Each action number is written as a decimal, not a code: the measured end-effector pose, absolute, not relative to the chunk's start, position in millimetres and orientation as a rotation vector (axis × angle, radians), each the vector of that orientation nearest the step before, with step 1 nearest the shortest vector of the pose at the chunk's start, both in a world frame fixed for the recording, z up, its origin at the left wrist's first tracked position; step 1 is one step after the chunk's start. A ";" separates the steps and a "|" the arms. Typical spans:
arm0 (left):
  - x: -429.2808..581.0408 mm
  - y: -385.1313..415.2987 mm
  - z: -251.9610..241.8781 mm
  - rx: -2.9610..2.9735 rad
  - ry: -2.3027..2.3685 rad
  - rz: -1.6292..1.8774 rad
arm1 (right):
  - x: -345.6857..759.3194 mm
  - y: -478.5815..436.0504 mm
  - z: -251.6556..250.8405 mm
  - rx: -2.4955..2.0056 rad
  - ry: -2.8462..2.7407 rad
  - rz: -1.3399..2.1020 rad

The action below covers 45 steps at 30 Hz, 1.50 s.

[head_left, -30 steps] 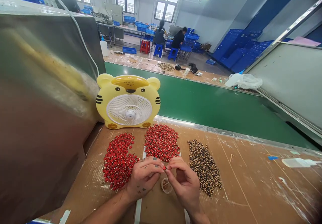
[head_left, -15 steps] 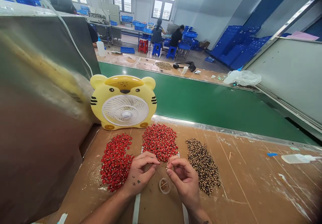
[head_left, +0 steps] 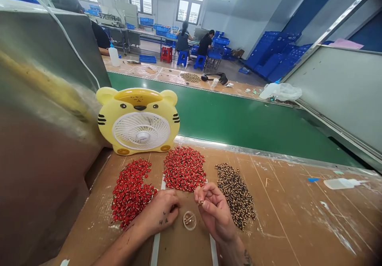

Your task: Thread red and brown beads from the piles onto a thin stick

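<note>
We see the right hand (head_left: 215,212) raised over the bench (head_left: 286,222), with thumb and fingertip brought close together on a small piece (head_left: 201,202); only a little of it shows, dark and light in colour. The left hand (head_left: 164,208) is low, back upward, just beside the left red pile (head_left: 131,192). Its fingers are bent down and their tips are hidden, so we cannot tell whether they hold something.

Between the two hands, a little nearer to us, stands a small clear dish (head_left: 190,229) with a thin stick in it; what else it contains, we cannot tell. Behind the hands lies the middle red pile (head_left: 184,168), and beside the right hand the black-and-tan pile (head_left: 237,198). A yellow fan (head_left: 168,118) stands behind the red piles.

To do this handling well, we would judge that the pinch should be light and near the end of the piece, so that the other end remains free and visible. For such tiny parts, we should take only one at a time, and let both wrists rest low for steadiness. We should also keep the sleeve side of each arm away from the dish, because a small knock could probably tip it.
</note>
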<state>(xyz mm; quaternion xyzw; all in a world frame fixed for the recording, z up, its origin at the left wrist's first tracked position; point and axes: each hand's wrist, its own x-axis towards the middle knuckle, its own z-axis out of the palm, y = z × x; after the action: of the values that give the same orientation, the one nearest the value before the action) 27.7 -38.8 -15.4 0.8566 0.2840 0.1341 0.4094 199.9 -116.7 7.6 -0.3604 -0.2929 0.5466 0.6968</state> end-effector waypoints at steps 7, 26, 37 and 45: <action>28.1 -38.1 -11.5 2.180 0.675 0.391 | 202.6 -118.2 4.2 -0.857 -0.725 1.158; 29.4 -56.3 -0.3 1.507 0.409 0.936 | 190.3 -130.5 11.2 -0.921 -0.992 1.101; 31.1 -52.7 10.7 1.478 0.368 0.888 | 197.0 -125.7 3.3 -1.020 -0.976 1.290; 20.0 -44.3 -6.1 1.208 0.520 0.827 | 249.7 -142.9 21.7 -1.378 -1.129 0.871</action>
<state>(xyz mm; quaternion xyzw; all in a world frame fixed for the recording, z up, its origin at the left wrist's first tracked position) 20.0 -44.3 -6.1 0.5452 0.2347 0.3732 0.7130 249.7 -142.9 21.7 -0.5814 -0.4766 0.3674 0.5476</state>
